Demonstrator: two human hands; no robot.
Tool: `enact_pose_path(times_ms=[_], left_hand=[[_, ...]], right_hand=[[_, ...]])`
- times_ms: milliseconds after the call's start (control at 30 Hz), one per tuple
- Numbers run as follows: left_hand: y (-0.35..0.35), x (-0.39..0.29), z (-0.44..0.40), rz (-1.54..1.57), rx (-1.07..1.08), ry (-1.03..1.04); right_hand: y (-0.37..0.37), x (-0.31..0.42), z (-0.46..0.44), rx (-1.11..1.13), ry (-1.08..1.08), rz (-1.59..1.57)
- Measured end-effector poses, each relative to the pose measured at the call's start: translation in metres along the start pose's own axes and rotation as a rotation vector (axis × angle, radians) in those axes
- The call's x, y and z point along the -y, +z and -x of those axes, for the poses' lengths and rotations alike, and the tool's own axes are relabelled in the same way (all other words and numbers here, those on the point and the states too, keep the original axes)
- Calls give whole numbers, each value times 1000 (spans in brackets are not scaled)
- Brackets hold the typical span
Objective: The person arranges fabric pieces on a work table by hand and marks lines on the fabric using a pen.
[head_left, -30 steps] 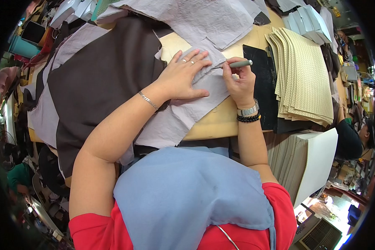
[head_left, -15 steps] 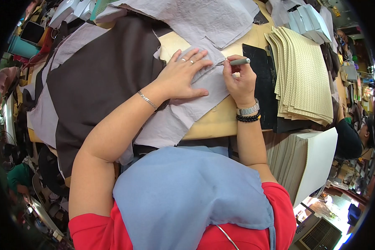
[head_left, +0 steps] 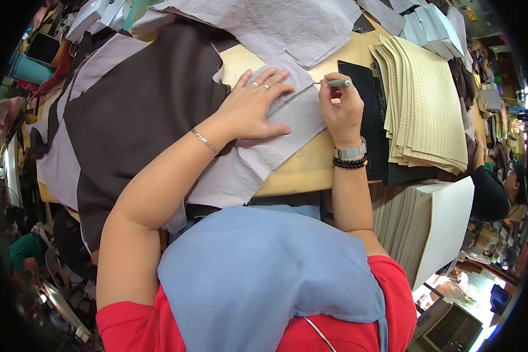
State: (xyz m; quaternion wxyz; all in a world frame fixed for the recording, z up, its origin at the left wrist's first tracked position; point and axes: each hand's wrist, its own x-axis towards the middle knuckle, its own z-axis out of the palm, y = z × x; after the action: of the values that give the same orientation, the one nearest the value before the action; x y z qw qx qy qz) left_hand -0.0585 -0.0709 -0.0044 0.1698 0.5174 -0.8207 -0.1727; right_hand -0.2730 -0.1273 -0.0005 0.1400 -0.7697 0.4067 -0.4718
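Note:
My left hand lies with fingers spread on a piece of thin greyish-lilac material, pressing it against the table. A smaller folded or layered part of the same material is under its fingertips. In my right hand is a grey pen, gripped between thumb and fingers, its thin tip pointing left at the edge of the layered piece. Whether the tip touches the material I cannot tell. A large dark brown sheet, perhaps leather, reaches up to my left wrist.
Woven-textured cream sheets are stacked at the right, beside a black panel. More lilac material lies across the back of the tan table. A thick stack of boards stands right of my arm. Another person is at far right.
My right hand has shifted slightly right and up, its fingers more curled around the pen. The left hand stays in place on the material.

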Motion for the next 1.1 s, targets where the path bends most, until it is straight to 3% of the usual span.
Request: enact_pose_path(times_ms=[267,367,500,767,1100], left_hand=[[1,0,-1,-28,16,-11],[3,2,-1,-36,18,-8],[4,3,-1,-32,8,-4],[3,2,-2,-42,21,-7],[2,1,-2,-53,46,-17]], right_hand=[[-10,-20,-2,-64,111,9],[-4,-22,-1,-180,403,-629],[-11,-17,1,99,712,-817],[1,-8,3,245,641,-709],[3,-3,2,240,648,-655]])
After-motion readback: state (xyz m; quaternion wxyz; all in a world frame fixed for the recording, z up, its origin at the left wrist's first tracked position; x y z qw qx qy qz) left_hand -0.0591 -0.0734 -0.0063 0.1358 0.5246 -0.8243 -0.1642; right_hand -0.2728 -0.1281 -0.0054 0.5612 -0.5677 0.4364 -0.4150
